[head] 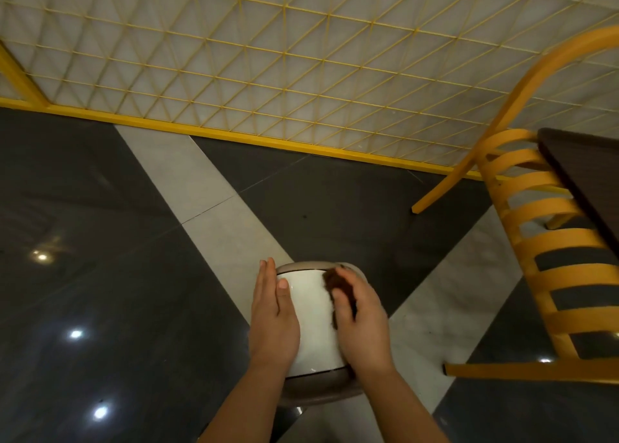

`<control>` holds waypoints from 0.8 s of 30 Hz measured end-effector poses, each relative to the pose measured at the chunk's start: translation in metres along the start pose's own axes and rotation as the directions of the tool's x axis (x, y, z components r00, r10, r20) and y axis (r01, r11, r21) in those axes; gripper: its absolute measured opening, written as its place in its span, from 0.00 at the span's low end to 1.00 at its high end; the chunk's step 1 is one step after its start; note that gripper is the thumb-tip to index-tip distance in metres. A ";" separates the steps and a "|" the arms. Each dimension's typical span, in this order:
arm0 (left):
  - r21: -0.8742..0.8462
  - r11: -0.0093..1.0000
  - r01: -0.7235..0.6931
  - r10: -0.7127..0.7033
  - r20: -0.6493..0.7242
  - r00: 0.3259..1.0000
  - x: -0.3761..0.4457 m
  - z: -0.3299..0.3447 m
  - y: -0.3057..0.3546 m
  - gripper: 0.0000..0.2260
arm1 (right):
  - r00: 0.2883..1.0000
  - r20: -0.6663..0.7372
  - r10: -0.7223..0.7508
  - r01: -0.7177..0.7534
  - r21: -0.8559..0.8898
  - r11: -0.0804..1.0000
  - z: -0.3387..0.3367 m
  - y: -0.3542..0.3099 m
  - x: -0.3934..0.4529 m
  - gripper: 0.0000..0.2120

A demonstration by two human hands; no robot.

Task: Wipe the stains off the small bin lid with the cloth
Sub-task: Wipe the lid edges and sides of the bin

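Yellow chair (549, 251) & dark table (589, 174) right of bin lid (313, 315).

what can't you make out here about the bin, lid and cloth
- Stains on the bin lid: none visible in the head view; both hands cover its sides.
- Cloth: mostly hidden under the right hand.
- Lid's left edge: covered by the left hand.
- Bin body: hidden beneath lid and forearms.

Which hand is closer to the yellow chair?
The right hand. It presses the brown cloth on the bin lid, on the side facing the yellow chair. The left hand rests on the lid's far side.
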State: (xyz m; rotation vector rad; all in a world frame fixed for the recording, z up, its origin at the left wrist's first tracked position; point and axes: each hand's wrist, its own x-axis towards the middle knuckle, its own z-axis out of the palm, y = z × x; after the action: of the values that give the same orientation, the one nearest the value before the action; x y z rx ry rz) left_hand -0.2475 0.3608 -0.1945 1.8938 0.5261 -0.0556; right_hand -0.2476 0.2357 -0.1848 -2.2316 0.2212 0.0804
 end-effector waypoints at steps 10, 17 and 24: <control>0.031 1.000 -0.004 0.005 -0.018 1.000 0.000 0.004 0.000 0.22 | 0.999 -0.025 -0.035 0.033 -0.097 0.995 0.005 -0.004 -0.044 0.17; 0.044 0.999 -0.029 0.033 -0.095 0.995 0.000 0.005 -0.003 0.20 | 0.979 -0.046 0.200 -0.198 0.056 0.979 -0.002 0.002 -0.011 0.12; 0.038 0.996 -0.083 0.088 -0.154 0.984 0.000 0.005 0.000 0.16 | 0.972 -0.162 -0.170 0.131 -0.222 0.966 0.010 -0.008 -0.047 0.12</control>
State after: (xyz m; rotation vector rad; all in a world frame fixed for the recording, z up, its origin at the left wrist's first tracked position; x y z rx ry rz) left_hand -0.2464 0.3559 -0.1961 1.9596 0.5515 0.1421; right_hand -0.2921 0.2544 -0.1790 -2.4613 0.1444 -0.1903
